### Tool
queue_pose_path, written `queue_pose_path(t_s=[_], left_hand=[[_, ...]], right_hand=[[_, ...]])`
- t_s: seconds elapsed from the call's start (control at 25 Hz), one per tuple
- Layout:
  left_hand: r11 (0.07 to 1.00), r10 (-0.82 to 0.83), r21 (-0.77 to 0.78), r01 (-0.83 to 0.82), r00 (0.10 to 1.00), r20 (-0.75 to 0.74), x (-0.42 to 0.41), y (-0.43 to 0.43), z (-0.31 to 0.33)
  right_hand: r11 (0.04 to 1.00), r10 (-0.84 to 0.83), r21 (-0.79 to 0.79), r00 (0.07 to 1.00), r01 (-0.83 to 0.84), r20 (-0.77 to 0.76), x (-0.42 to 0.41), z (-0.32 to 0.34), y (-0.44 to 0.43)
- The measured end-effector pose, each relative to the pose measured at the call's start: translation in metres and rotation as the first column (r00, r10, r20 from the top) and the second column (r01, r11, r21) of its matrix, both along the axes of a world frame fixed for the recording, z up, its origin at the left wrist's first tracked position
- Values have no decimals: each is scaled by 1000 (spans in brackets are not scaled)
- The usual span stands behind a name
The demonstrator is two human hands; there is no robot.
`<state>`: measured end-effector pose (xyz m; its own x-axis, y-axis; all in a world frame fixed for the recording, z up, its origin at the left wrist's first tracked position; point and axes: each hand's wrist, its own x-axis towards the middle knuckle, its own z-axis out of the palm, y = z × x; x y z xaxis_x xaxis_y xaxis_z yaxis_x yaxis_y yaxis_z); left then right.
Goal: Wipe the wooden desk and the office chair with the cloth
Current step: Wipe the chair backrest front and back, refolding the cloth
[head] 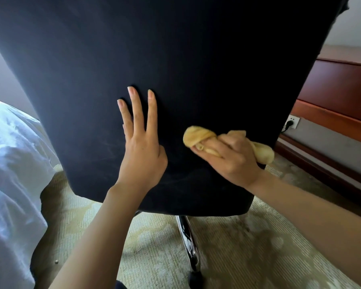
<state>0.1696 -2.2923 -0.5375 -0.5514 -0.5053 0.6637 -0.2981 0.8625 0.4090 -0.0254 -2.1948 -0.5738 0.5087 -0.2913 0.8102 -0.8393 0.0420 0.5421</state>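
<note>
The black fabric back of the office chair (175, 59) fills most of the view. My left hand (141, 147) lies flat on it with straight, spread fingers, near the lower middle. To its right my right hand (230, 157) holds a bunched yellow cloth (196, 135) against the chair back; the cloth sticks out past my fingertips on the left and behind my palm on the right. The reddish wooden desk (340, 90) shows at the right edge, behind the chair.
A chrome chair leg (189, 243) with a caster stands on the pale patterned carpet (248, 247) below. White bedding (10, 163) lies at the left. A wall socket with a plug (291, 123) sits under the desk, above a dark skirting board.
</note>
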Motion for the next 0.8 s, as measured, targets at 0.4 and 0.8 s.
queue_pose_path(t_s=[0.4, 0.8], left_hand=[[998, 62, -24, -61, 997, 51, 0, -2, -2], [998, 69, -17, -68, 996, 49, 1, -1, 0]], right_hand=[[791, 45, 588, 943, 168, -330, -24, -79, 56], [946, -26, 287, 919, 149, -392, -70, 36, 91]])
